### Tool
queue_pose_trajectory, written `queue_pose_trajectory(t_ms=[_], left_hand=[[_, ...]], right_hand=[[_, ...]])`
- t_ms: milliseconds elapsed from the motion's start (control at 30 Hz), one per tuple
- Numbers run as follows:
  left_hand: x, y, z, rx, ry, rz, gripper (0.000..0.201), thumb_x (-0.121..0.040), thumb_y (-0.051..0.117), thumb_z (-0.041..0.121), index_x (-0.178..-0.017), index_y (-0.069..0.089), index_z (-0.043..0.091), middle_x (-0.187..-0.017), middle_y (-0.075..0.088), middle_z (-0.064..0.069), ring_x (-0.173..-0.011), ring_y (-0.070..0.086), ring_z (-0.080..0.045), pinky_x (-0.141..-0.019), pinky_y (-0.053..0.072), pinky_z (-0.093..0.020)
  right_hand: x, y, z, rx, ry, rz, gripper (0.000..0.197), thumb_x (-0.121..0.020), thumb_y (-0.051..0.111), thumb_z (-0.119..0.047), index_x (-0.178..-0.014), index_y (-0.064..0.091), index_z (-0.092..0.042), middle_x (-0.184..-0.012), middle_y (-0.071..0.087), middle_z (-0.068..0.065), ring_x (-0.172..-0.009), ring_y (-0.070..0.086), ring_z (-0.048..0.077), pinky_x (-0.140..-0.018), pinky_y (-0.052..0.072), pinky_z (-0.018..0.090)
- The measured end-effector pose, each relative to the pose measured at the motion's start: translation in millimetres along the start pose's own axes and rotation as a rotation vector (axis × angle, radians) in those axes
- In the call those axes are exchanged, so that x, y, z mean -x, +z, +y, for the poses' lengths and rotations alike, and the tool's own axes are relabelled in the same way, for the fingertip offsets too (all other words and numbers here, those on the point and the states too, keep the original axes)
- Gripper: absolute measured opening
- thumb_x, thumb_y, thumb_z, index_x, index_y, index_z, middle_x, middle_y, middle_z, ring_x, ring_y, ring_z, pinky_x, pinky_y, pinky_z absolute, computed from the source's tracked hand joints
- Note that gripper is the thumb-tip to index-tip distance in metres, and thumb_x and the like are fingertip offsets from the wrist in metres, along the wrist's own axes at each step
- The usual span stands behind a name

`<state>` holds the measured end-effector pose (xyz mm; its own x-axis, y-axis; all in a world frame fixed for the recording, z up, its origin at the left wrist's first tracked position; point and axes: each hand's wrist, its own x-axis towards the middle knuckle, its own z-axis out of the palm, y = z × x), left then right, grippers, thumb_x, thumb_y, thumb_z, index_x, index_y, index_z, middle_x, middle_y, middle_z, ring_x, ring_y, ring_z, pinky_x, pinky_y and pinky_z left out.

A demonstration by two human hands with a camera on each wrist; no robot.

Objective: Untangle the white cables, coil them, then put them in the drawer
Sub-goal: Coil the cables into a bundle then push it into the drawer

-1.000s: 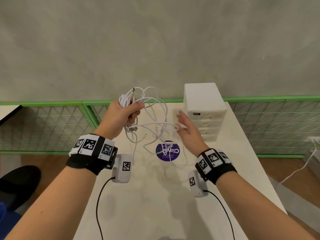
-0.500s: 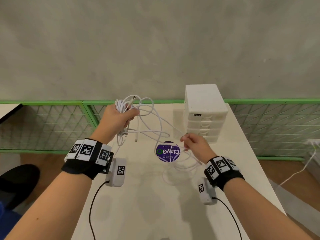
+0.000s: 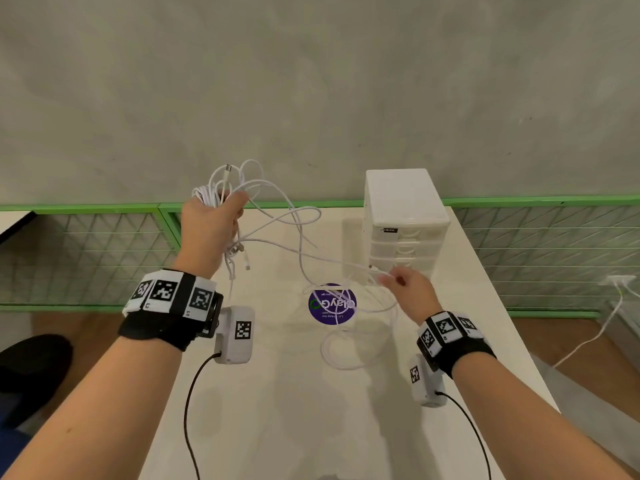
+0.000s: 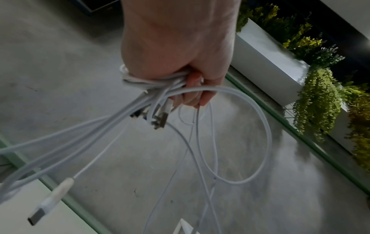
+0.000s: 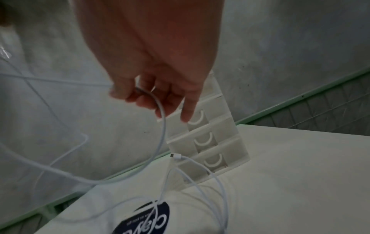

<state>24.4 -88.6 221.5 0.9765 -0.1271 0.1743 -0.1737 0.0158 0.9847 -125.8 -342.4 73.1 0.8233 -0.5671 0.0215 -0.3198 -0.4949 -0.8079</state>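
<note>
My left hand (image 3: 214, 220) is raised above the table's far left and grips a bunch of tangled white cables (image 3: 239, 188); in the left wrist view several strands and plugs (image 4: 160, 117) hang from the fist (image 4: 180, 71). My right hand (image 3: 398, 282) pinches one white cable strand (image 5: 160, 114) between thumb and fingers, just in front of the white drawer unit (image 3: 405, 209). That strand runs across to the bunch. More loops (image 3: 346, 344) lie on the table below. All drawers (image 5: 208, 139) appear closed.
A round purple sticker (image 3: 332, 304) marks the white table (image 3: 294, 410) between my hands. A green-framed mesh railing (image 3: 86, 237) runs behind the table under a grey wall. Another white cable (image 3: 602, 327) hangs from a socket at right.
My right hand went from open near the drawer unit to pinching a strand, then pulled it rightward and down. The left hand lifted the bunch slightly higher.
</note>
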Motion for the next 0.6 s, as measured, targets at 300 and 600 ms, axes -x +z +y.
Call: queue_pose_trajectory(t_ms=[300, 600], left_hand=[[4, 12, -13, -0.039, -0.026, -0.046, 0.026, -0.083, 0.067, 0.014, -0.063, 0.050, 0.016, -0.053, 0.048, -0.001, -0.036, 0.035, -0.009, -0.041, 0.028, -0.018], [23, 40, -18, -0.036, -0.102, -0.279, 0.023, -0.087, 0.065, 0.014, -0.068, 0.054, 0.010, -0.059, 0.047, -0.008, -0.037, 0.036, -0.011, -0.042, 0.029, -0.023]], right_hand=[[-7, -1, 1, 0.096, 0.167, 0.047, 0.028, -0.093, 0.044, -0.019, -0.112, 0.065, -0.015, -0.110, 0.067, 0.011, -0.100, 0.059, 0.029, -0.082, 0.044, 0.031], [23, 30, -50, -0.155, -0.100, -0.554, 0.025, -0.084, 0.067, -0.014, -0.109, 0.065, -0.016, -0.105, 0.067, 0.002, -0.091, 0.061, 0.005, -0.081, 0.045, 0.008]])
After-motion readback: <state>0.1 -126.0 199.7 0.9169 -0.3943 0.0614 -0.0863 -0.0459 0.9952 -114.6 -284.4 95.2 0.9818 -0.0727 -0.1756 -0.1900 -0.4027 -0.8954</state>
